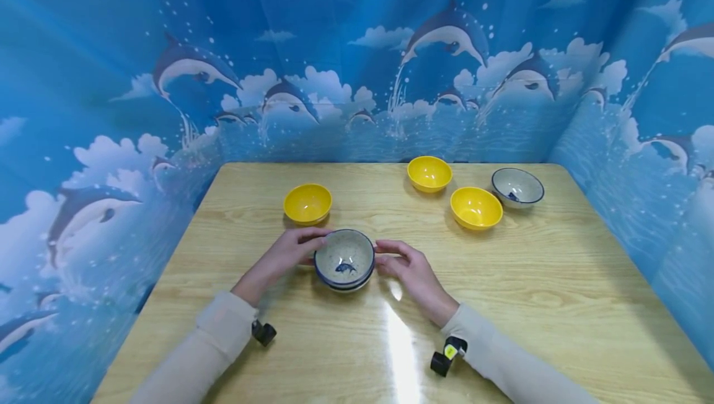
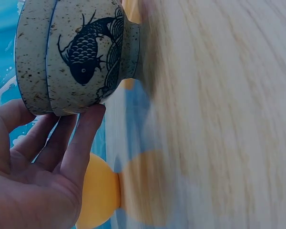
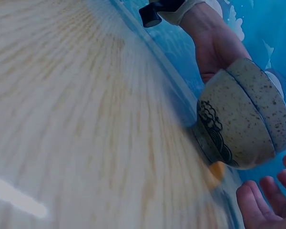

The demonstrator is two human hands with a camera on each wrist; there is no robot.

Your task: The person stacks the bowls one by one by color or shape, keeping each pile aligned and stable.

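Two nested speckled grey bowls (image 1: 344, 258) with blue rims stand upright on the table, a dark fish painted inside the upper one. In the left wrist view a carp is drawn on the outside of the stacked bowls (image 2: 83, 57). My left hand (image 1: 290, 255) holds the stack's left side, thumb by the rim and fingers against the outer wall. On the opposite side my right hand (image 1: 409, 274) is close to the rim. The right wrist view shows a gap between its loosely bent fingers (image 3: 250, 202) and the bowls (image 3: 243, 119).
Behind my left hand stands a yellow bowl (image 1: 308, 204). Farther right are two more yellow bowls, one at the back (image 1: 429, 175) and one nearer (image 1: 476, 209), beside a grey bowl (image 1: 517, 187). A dolphin-printed curtain (image 1: 334, 51) surrounds the wooden table (image 1: 558, 305).
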